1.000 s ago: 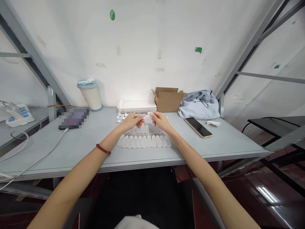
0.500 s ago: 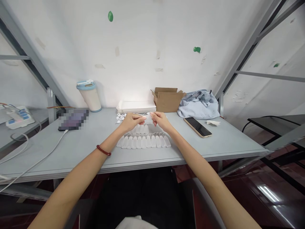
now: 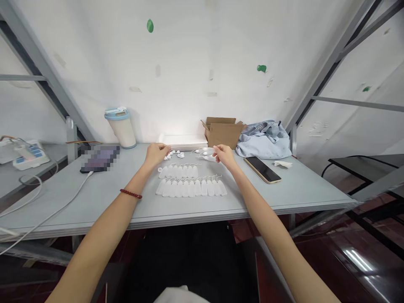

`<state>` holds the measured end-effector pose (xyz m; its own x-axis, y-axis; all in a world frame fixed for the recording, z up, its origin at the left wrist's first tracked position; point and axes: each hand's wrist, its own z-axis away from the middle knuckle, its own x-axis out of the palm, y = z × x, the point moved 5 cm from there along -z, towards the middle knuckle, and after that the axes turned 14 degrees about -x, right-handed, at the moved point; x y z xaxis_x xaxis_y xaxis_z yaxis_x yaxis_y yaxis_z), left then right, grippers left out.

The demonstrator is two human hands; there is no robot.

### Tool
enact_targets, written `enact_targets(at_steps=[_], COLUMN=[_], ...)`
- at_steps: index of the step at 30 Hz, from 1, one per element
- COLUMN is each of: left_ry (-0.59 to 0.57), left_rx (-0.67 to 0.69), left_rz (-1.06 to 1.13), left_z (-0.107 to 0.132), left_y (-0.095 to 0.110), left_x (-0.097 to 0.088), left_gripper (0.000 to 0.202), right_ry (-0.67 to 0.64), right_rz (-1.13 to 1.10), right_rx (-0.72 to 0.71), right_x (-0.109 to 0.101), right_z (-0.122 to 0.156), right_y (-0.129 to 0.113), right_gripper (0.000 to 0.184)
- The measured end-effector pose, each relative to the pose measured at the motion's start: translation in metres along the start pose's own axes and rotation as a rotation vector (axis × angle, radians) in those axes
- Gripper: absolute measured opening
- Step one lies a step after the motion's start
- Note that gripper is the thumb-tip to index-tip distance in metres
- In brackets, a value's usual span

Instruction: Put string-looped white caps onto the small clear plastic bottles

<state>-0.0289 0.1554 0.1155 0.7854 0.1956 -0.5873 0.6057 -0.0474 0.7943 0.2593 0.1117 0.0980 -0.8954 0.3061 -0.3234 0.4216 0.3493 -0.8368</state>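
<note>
Left hand point(image 3: 158, 155), right hand point(image 3: 223, 154): fingertips close together, holds unclear. Slim white plastic pouches point(image 3: 208, 158), twelve o'clock, seem light, slippery; pinch corded ends.

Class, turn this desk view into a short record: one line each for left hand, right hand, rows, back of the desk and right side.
Left hand: at the small white parts; grip unclear
Right hand: at the loose white pieces; grip unclear
Rows: two, of translucent white pieces; front row longer than back row
Back of desk: lidded cup, white stack, open cardboard box
Right side: crumpled blue cloth, phone
</note>
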Motion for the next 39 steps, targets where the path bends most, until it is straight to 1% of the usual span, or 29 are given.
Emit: enact_targets(at_steps=[3, 6, 9, 11, 13, 15, 17, 19, 23, 29, 33, 39], left_ry=[0.031, -0.005, -0.102, -0.191, -0.278, -0.333, -0.345, -0.337, -0.358, -0.346, -0.337, -0.316], left_rx=[0.066, 0.156, 0.277, 0.373, 0.458, 0.507, 0.506, 0.469, 0.441, 0.416, 0.409, 0.394], left_rz=[-0.170, -0.274, -0.324, -0.304, -0.273, -0.275, -0.310, -0.348, -0.373, -0.365, -0.399, -0.418], left_z=[-0.002, -0.004, -0.004, -0.002, 0.000, 0.001, -0.001, -0.005, -0.010, -0.014, -0.011, -0.005], left_y=[-0.002, -0.004, -0.005, -0.001, 0.003, 0.005, 0.003, -0.002, -0.013, -0.017, -0.015, -0.008], left_x=[0.001, 0.011, 0.024, 0.032, 0.040, 0.048, 0.056, 0.063, 0.072, 0.071, 0.070, 0.065], left_gripper=[0.024, 0.026, 0.032, 0.035, 0.037, 0.037, 0.037, 0.037, 0.039, 0.038, 0.040, 0.039], right_ry=[-0.059, -0.088, -0.129, -0.161, -0.187, -0.204, -0.221, -0.244, -0.287, -0.284, -0.305, -0.334], right_rz=[0.023, 0.036, 0.069, 0.109, 0.177, 0.272, 0.384, 0.493, 0.649, 0.732, 0.761, 0.792], right_rx=[0.046, 0.084, 0.057, 0.019, -0.020, -0.075, -0.140, -0.183, -0.197, -0.213, -0.218, -0.219], right_x=[0.005, 0.010, 0.013, 0.016, 0.020, 0.024, 0.027, 0.030, 0.028, 0.025, 0.026, 0.026], right_z=[0.001, 0.002, 0.002, 0.002, 0.003, 0.004, 0.004, 0.005, 0.008, 0.010, 0.010, 0.010], right_y=[0.002, 0.006, 0.009, 0.011, 0.014, 0.015, 0.015, 0.014, 0.011, 0.004, 0.001, 0.004], right_gripper=[0.014, 0.010, 0.006, 0.003, 0.005, 0.008, 0.010, 0.011, 0.011, 0.012, 0.016, 0.022])
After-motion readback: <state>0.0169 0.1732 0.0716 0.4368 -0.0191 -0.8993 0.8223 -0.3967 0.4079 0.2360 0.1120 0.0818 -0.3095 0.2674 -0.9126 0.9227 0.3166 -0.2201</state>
